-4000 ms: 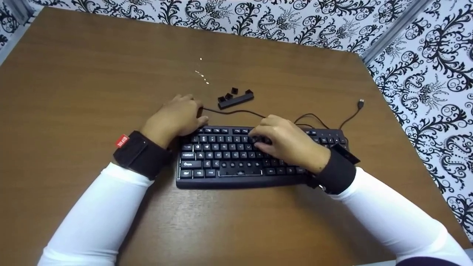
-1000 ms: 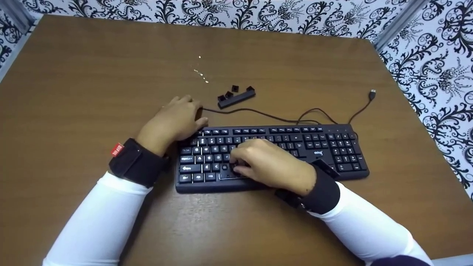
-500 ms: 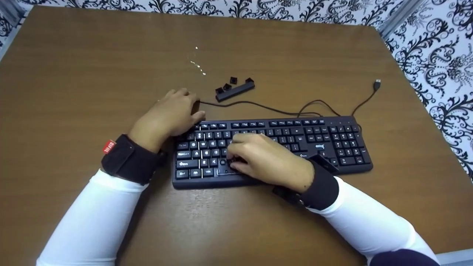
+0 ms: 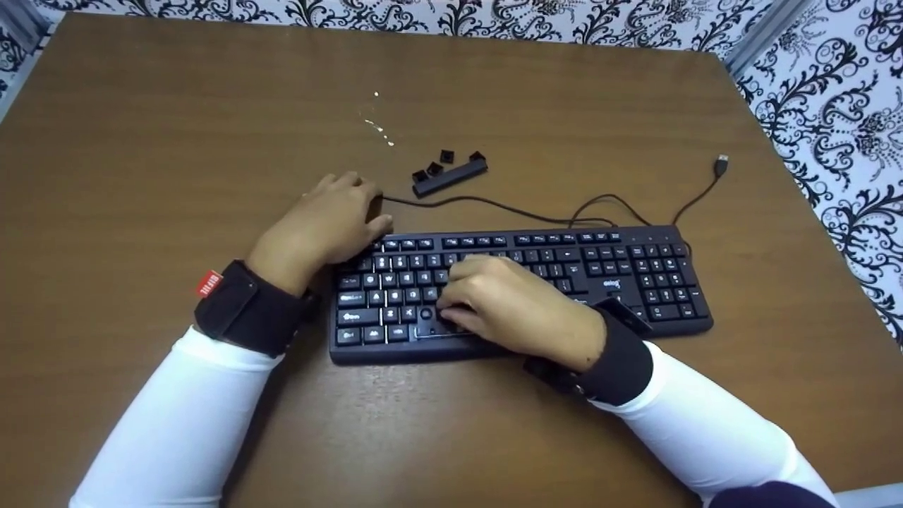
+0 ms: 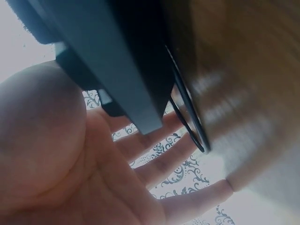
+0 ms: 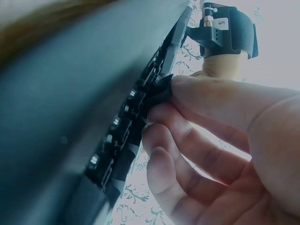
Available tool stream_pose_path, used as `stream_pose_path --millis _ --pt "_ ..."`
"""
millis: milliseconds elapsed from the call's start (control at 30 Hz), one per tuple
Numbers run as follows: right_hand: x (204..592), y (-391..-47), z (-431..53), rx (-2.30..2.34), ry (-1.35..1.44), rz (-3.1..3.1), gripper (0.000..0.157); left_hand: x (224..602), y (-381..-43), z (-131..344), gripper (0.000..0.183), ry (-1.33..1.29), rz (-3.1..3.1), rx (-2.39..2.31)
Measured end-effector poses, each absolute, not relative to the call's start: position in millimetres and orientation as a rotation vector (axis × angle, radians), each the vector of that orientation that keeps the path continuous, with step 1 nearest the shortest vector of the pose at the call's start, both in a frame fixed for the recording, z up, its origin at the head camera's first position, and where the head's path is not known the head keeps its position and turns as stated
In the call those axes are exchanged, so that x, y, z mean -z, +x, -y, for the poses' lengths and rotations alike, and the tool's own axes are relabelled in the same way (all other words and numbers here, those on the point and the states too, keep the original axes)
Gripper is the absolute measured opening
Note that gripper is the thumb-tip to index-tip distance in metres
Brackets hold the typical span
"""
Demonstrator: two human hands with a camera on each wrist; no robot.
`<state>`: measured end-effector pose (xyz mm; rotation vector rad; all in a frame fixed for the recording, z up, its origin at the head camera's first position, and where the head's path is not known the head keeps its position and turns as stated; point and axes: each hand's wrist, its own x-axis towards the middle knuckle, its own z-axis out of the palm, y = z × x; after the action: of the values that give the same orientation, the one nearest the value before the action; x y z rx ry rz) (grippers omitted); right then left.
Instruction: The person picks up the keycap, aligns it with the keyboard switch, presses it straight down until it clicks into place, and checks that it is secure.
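A black keyboard point(image 4: 522, 339) lies on the brown table, with bare switches showing at its lower left where the space bar sits off its place. My left hand point(image 4: 314, 222) rests at its far left corner, thumb against the edge; the left wrist view shows its fingers point(image 5: 161, 166) extended and spread past the keyboard. Over the lower letter rows, my right hand point(image 4: 511, 303) has its thumb and fingers brought together. In the right wrist view they pinch a small black keycap point(image 6: 162, 90) right at the switches.
Behind the keyboard lie a loose space bar keycap point(image 4: 451, 177) and several small keycaps point(image 4: 447, 156). A thin cable point(image 4: 487, 202) runs behind the keyboard, its USB plug point(image 4: 720, 166) at the right. Patterned wallpaper point(image 4: 853, 134) borders the table.
Over the four seconds my right hand has moved left and nearer the keyboard's front edge, to the lower rows. In the last second it stays there. The left hand keeps its place at the corner.
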<state>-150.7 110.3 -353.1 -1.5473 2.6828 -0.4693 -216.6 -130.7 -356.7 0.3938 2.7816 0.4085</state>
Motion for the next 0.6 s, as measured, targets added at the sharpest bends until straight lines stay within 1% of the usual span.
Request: stream_pose_path --millis 167,367,600 --pt "353.4 -150.8 -108.2 0.494 -1.541 -2.681 0.001 355.0 -217.3 130.8 0.061 0.399 -2.783 -0.385" --pt "354.3 -148.8 -105.9 0.471 -1.486 -2.685 0.005 355.9 -217.5 130.6 0.063 0.389 -2.760 -0.388" --pt "354.8 -144.9 -104.7 0.414 -1.483 -2.718 0.010 357.8 -216.8 129.8 0.062 0.360 -2.756 -0.419"
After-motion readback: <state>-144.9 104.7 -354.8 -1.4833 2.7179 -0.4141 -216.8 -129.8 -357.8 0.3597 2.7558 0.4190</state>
